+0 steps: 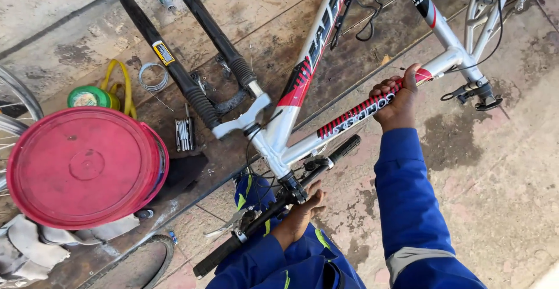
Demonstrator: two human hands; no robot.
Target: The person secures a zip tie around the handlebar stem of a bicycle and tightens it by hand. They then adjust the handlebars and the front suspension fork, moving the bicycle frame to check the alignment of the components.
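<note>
A silver, red and black bicycle frame (pixel 303 73) lies upside down on the concrete, its black suspension fork (pixel 192 85) pointing up and left. My right hand (pixel 397 97) grips the frame's top tube near the seat tube joint. Resting against the black handlebar (pixel 273 207) beside the stem, my left hand (pixel 300 216) has its fingers curled on the bar. Both arms wear blue sleeves.
An upturned red bucket (pixel 84 166) sits at the left, with a green tin (pixel 90 97) and yellow hose behind it. A folding multi-tool (pixel 184 134), a wire coil (pixel 152 77), grey rags (pixel 35 248), a tyre (pixel 137 263) and a wheel rim (pixel 14 111) lie around.
</note>
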